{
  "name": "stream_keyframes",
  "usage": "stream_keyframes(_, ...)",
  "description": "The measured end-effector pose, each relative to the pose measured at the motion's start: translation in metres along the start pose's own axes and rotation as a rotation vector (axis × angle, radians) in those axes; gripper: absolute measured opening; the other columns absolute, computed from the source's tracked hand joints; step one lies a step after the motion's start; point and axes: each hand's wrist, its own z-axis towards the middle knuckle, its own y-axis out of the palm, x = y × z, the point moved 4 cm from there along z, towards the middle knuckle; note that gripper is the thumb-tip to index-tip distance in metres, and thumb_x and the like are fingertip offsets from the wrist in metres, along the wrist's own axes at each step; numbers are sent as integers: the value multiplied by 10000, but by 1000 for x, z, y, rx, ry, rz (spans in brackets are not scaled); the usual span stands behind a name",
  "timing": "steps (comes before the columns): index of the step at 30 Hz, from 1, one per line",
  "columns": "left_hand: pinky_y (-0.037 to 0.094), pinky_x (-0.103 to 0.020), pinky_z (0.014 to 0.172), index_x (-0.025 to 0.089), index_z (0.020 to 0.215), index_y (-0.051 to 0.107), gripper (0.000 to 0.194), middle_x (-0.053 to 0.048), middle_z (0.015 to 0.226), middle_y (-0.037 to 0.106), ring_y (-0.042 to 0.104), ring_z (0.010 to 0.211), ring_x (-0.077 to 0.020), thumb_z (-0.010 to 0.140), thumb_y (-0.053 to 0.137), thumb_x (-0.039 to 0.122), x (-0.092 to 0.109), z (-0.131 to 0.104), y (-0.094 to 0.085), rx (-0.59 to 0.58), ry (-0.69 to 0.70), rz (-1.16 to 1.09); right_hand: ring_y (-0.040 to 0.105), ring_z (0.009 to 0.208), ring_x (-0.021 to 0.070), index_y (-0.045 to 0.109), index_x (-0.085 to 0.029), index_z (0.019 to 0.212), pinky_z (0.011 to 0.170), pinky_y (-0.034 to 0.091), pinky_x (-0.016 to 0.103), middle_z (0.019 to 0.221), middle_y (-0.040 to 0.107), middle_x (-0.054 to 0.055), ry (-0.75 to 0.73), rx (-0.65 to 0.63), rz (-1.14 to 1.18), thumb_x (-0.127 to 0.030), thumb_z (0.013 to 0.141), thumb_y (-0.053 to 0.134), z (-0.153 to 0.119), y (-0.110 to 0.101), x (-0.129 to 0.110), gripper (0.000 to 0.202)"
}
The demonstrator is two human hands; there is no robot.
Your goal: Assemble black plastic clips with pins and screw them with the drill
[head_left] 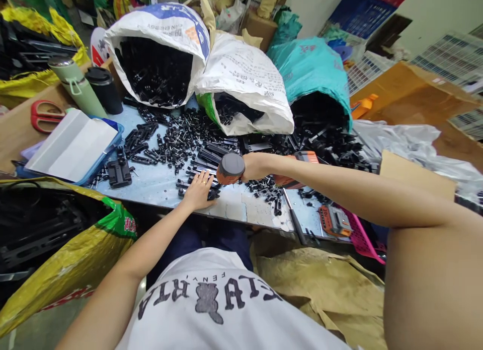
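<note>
My right hand [258,166] is wrapped round the handle of an orange and dark grey cordless drill [230,167]. Its round grey end faces me, and its tip is hidden. Just left of the drill, my left hand [200,190] lies with fingers stretched out over long black plastic parts [190,185] at the table's near edge. Behind both hands are heaps of small black plastic pieces [175,143] mixed with screws. A black-handled screwdriver [296,220] and a spare battery [334,221] lie to the right.
Three open sacks, two white [158,25] [247,78] and one teal [313,63], spill black parts along the back. On the left stand a blue tray [85,176], red scissors [47,117], a green flask [77,85] and a black cup [104,90]. A yellow sack [90,257] is beside me.
</note>
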Motion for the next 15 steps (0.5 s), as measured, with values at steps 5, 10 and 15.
stream_keyframes(5,117,-484,1120,71,1363,359,912,-208,1445,314,142,1386,-342,677,601,620,2,-3,-3,16,-1,6,629,748,239,718,-171,846,588,412,275,780,681,88,36,71,-66,-309,617,614,-17,-1,-12,286)
stream_keyframes(10,100,-513,1120,203,1346,423,755,-117,1440,364,210,1369,-319,709,615,562,4,-4,-8,-22,28,-44,627,697,214,711,-170,796,558,399,261,736,681,71,-46,16,-38,-301,616,605,-15,3,-32,247)
stream_keyframes(15,90,-514,1119,193,1369,390,803,-127,1458,331,188,1376,-318,700,616,577,3,-1,-5,-37,35,-15,632,729,220,698,-154,819,590,416,255,783,689,78,-64,28,24,-243,611,610,-17,13,-33,243)
